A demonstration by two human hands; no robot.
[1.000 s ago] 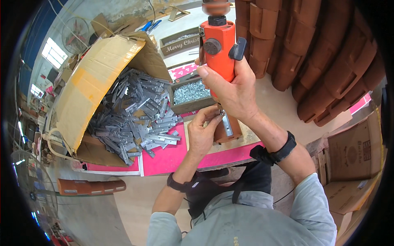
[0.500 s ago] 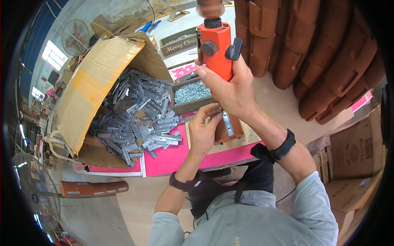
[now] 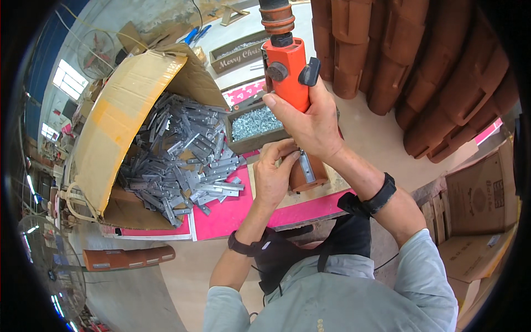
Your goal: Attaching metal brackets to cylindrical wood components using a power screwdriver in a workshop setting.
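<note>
Gripping the orange pneumatic screwdriver [image 3: 290,69] with my right hand [image 3: 310,124], I have the fingers closed fully around its body and the thumb laid across its front. The tool stands almost upright, its hose end at 12 o'clock, its tip hidden behind my hand. My left hand [image 3: 274,180] sits at 6 o'clock from the tool, its fingers curled and pinching a metal bracket [image 3: 307,166] against a brown curved wooden piece [image 3: 310,174]; only 1 narrow grey strip of the bracket shows between the 2 hands.

Compared with 1 second ago, the screwdriver has come nearer to the camera and a little upright, and both hands stay at the same place over the wooden piece. I judge this means the tip is being pressed down on a screw at the bracket, but I cannot see the screw itself.

At 9 o'clock from my hands, the open cardboard box [image 3: 119,127] lies on its side, spilling many grey metal brackets [image 3: 182,157] on the pink board [image 3: 224,213]. Just at 10 o'clock from the right hand stands a small tray of screws [image 3: 254,123]. Stacks of brown wooden pieces [image 3: 420,72] fill the area at 2 o'clock. One more brown piece [image 3: 127,257] lies low at 8 o'clock.
</note>
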